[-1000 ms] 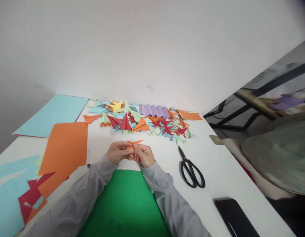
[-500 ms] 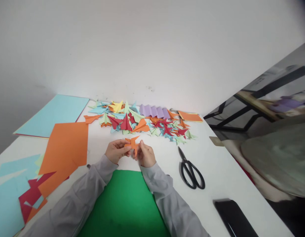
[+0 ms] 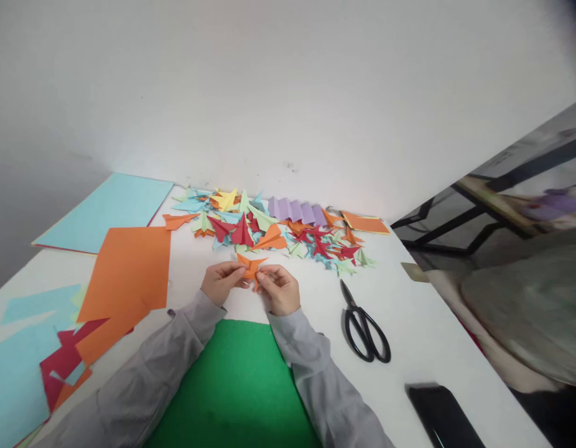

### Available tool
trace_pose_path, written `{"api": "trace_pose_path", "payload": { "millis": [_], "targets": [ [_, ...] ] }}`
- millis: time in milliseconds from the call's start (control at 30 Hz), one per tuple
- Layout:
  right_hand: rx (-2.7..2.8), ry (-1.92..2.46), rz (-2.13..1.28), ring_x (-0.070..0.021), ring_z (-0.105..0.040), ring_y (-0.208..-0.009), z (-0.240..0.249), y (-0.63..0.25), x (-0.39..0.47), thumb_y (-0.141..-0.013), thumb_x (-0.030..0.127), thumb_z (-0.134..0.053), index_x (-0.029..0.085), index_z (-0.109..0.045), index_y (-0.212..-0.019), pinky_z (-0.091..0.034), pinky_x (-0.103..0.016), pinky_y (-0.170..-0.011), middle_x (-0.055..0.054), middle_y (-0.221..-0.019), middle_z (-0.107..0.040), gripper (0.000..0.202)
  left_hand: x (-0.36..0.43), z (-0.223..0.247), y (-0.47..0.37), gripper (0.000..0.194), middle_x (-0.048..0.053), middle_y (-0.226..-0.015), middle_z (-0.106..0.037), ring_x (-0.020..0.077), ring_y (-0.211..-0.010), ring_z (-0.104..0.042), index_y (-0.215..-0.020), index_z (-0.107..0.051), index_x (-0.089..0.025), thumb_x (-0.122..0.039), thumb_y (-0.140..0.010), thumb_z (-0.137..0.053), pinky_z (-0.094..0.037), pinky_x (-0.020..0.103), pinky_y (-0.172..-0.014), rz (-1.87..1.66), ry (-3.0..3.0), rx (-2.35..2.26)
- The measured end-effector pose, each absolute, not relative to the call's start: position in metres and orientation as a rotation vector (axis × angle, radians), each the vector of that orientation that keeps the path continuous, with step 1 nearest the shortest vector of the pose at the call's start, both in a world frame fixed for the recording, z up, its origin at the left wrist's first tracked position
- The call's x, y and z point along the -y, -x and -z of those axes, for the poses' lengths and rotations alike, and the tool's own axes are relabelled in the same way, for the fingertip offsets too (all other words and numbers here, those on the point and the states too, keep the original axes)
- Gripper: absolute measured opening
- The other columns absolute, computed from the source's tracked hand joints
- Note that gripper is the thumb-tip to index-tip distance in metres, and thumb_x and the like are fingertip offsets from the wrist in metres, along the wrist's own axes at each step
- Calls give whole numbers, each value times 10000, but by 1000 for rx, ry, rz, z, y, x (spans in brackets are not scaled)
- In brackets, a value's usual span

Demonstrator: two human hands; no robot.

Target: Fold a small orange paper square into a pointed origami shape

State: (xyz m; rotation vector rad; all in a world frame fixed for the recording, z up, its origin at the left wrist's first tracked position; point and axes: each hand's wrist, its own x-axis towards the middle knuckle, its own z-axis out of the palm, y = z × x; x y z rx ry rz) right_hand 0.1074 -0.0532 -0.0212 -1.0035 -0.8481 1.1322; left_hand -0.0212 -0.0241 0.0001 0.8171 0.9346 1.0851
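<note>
A small folded orange paper piece with pointed ends is held up between both hands, just in front of the pile of folded paper. My left hand pinches its left side between thumb and fingers. On its right side, my right hand grips it with thumb and fingertips. Behind the hands lies a pile of small folded paper shapes, among them a red one and an orange one. A green sheet lies under my forearms.
Black-handled scissors and a black phone lie at the right. Orange sheets, a light blue sheet and red scraps are at the left. Pleated purple paper stands near the wall.
The orange piece has turned slightly between my hands. My right hand has shifted its hold, its fingers now further over the piece. The whole view has moved a little.
</note>
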Motion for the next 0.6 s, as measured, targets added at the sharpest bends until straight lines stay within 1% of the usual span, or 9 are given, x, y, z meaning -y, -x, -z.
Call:
{"api": "trace_pose_path", "payload": {
  "millis": [33,100,167,233,300,400,467,533,600],
  "targets": [
    [869,999,-1112,-81,-507,-389,21,-107,53,-602,266,-730,180,-611,-718,-415,-209,-394,40,-509,-588,187,24,0,21,335,23,-595,-665,149,-484,-620,-672,-651,-95,-327,-462,-771,-538,285,-502,-1096,-830,-940],
    [908,986,-1063,-82,-522,-445,20,-106,54,-586,237,-738,184,-620,-685,-438,-218,-420,14,-625,-614,163,24,-1,21,322,22,-594,-670,138,-490,-617,-669,-658,-103,-313,-454,-774,-536,269,-496,-1119,-852,-940],
    [953,983,-1014,-105,-552,-552,20,-106,54,-571,233,-743,187,-631,-631,-459,-226,-441,-18,-761,-613,134,24,-2,21,310,21,-590,-672,133,-508,-618,-672,-661,-110,-297,-452,-775,-532,255,-496,-1144,-862,-929],
    [1012,1000,-972,-145,-569,-685,21,-106,55,-565,231,-744,193,-642,-595,-474,-232,-470,-40,-824,-593,113,23,-1,22,305,18,-589,-673,125,-517,-617,-680,-664,-116,-281,-450,-778,-529,242,-508,-1164,-864,-913],
    [1063,1019,-948,-167,-567,-765,21,-106,56,-566,222,-742,201,-650,-587,-479,-235,-500,-47,-829,-581,97,21,2,22,299,13,-585,-672,114,-505,-612,-680,-667,-122,-272,-448,-781,-524,233,-520,-1170,-851,-900],
    [1108,1037,-937,-156,-566,-753,21,-105,57,-574,213,-735,204,-649,-584,-473,-230,-508,-46,-843,-574,87,19,10,23,287,10,-572,-664,110,-477,-601,-671,-674,-127,-273,-450,-783,-516,234,-513,-1171,-810,-903],
    [1127,1047,-929,-151,-565,-741,20,-105,58,-583,214,-728,202,-646,-586,-472,-227,-507,-46,-839,-575,82,18,14,24,302,18,-591,-666,115,-484,-600,-705,-684,-128,-274,-459,-780,-522,255,-532,-1176,-808,-898],
    [1131,1049,-926,-158,-566,-753,20,-104,58,-590,214,-721,198,-644,-593,-477,-226,-506,-47,-818,-581,79,18,15,24,317,32,-666,-674,117,-505,-603,-765,-690,-133,-287,-499,-762,-533,285,-566,-1183,-850,-871],
    [1100,1036,-946,-159,-570,-739,19,-103,58,-591,219,-720,193,-640,-604,-480,-223,-483,-43,-793,-588,85,19,14,25,290,52,-799,-667,120,-559,-612,-785,-688,-137,-306,-553,-731,-538,295,-587,-1199,-926,-833]
  ]
}}
